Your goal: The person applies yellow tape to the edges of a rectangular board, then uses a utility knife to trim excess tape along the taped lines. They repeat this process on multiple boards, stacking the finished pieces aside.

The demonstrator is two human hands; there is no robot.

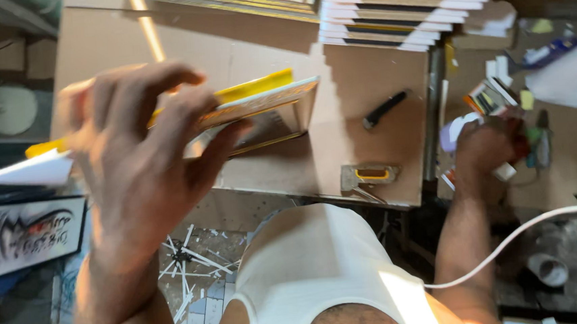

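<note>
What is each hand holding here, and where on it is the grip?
The left hand grips a gold-edged picture frame at its left end. The right hand reaches into clutter beside the workbench; whether it holds anything cannot be told.

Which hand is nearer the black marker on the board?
Right. The right hand is off the board's right edge, beside the black marker, among small items there. The left hand is farther away on the marker's other side, gripping a gold frame.
</note>
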